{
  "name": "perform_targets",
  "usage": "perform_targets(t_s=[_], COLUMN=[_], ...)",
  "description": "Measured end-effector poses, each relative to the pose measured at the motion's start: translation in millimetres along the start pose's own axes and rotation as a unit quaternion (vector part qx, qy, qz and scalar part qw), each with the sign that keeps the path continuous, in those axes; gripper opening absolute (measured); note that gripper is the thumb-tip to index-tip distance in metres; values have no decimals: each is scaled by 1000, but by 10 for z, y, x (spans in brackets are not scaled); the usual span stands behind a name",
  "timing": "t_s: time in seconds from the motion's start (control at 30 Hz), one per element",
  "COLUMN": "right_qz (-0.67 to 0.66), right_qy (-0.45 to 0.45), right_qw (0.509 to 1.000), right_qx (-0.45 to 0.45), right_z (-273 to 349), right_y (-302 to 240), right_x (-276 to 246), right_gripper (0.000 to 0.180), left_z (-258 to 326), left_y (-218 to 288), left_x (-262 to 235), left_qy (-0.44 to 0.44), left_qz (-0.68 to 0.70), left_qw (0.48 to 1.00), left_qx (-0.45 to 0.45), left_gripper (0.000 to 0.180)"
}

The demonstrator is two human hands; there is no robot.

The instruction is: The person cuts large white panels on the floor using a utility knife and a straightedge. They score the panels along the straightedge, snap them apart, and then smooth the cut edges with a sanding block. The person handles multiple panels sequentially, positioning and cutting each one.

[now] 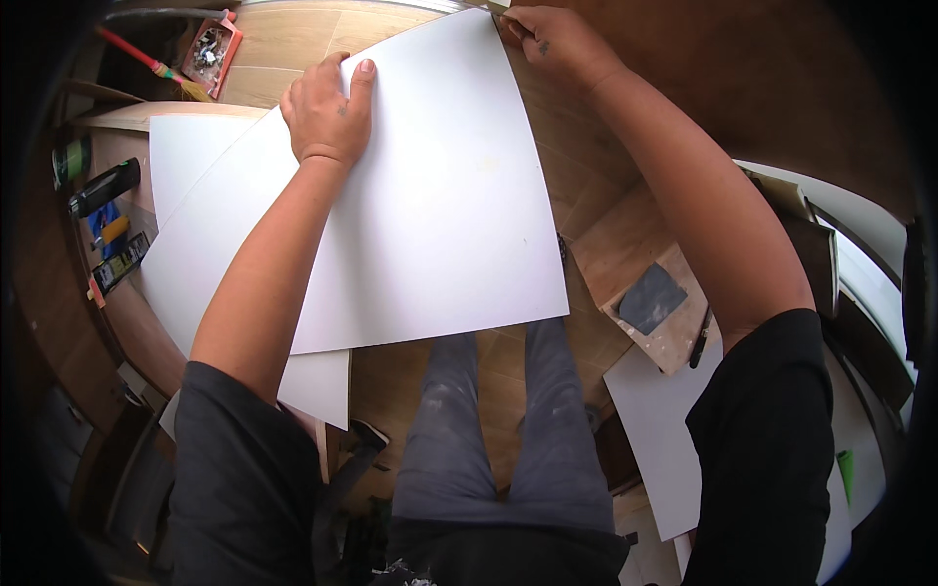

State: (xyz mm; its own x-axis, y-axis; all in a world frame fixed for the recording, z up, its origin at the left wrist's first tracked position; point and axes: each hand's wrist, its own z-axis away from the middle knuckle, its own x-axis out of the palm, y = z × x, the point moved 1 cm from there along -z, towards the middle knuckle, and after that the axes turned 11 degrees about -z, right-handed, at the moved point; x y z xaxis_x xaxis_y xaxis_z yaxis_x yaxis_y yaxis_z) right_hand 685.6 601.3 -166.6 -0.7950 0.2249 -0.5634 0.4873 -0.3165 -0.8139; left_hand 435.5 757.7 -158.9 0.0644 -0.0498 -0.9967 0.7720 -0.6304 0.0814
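Note:
A large white board (440, 195) lies slantwise in front of me, its near edge just above my legs. My left hand (330, 112) grips its far left edge, the thumb on the white face and the fingers bent over the rim. At the board's far right corner, my right hand (567, 44) is closed in a pinch. Whatever sits between those fingers is too small and hidden to name. Beneath the big board, another white sheet (181, 137) shows on the left, over a wooden surface (137, 117).
A red dustpan (233, 49) with debris and a broom (147, 57) lie far left. Cans and a black bottle (106, 186) line the left side. On the right, a grey sanding pad (653, 298) rests on a wooden piece (625, 239) beside a black marker (700, 340) and white panels (660, 430).

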Motion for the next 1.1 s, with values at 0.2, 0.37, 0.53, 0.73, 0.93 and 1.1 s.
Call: perform_targets(t_s=[0.2, 0.37, 0.53, 0.73, 0.93, 1.1], right_qz=[35, 32, 34, 9, -36, 69], right_qy=[0, -140, -217, 11, 20, -145], right_qw=[997, 985, 972, 999, 999, 982], right_qx=[-74, -93, -79, -31, -6, -104], right_z=[596, 1801, 2552, 1180, 841, 2182], right_y=[168, 116, 93, 15, 226, 60], right_x=[100, 169, 96, 39, 162, 157], right_gripper=[25, 38, 40, 36, 38, 37], left_z=[-17, 19, 19, 10, -32, -5], left_y=[19, -6, 16, -7, 12, -40], left_x=[-2, -47, 4, -40, 8, -23], left_qy=[1, 41, 9, 5, 1, -12], left_qz=[1, 1, 3, -6, -13, -22], left_qw=[1000, 999, 1000, 1000, 1000, 1000], left_qx=[4, 18, 1, 0, -5, -5], left_gripper=[60, 57, 61, 60, 61, 61])
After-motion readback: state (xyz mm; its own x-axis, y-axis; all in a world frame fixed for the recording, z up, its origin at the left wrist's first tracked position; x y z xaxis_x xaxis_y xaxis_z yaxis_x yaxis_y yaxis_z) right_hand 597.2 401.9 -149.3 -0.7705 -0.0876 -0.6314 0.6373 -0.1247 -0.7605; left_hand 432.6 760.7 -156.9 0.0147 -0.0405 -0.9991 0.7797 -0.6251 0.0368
